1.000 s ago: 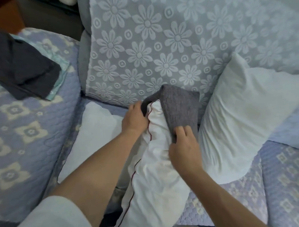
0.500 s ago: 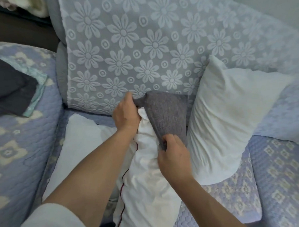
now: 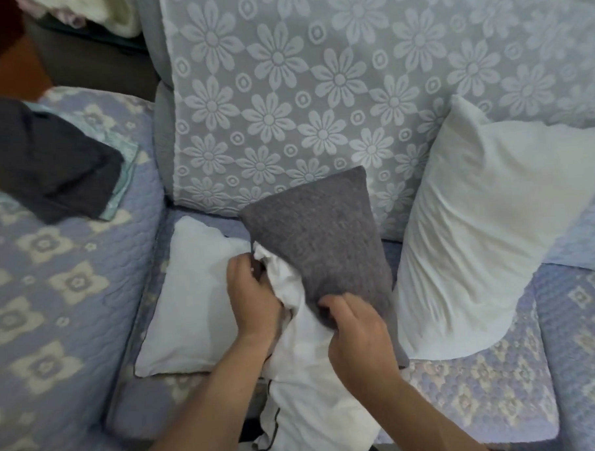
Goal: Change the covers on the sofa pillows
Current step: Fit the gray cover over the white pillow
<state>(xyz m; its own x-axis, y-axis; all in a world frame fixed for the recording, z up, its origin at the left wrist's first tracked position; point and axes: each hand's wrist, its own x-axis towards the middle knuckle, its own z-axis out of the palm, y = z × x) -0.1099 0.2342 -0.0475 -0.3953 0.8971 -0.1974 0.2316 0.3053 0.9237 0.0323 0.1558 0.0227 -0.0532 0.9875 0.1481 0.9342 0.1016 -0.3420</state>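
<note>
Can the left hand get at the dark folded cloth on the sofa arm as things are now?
Probably not at once: the left hand is gripping the white pillow. The dark folded cloth lies uncovered on the left, nothing between.

Dim, soft indoor light; edges bowed by wide-angle, slightly blurred.

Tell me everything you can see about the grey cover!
The grey cover looks like thick, fuzzy woven cloth, dark grey all over. It is pulled partway over the top of a white pillow, with the lower part of the pillow still bare. Its covered end points up toward the flowery sofa back. The right hand pinches its lower edge, while the left hand grips the pillow at the opening.
</note>
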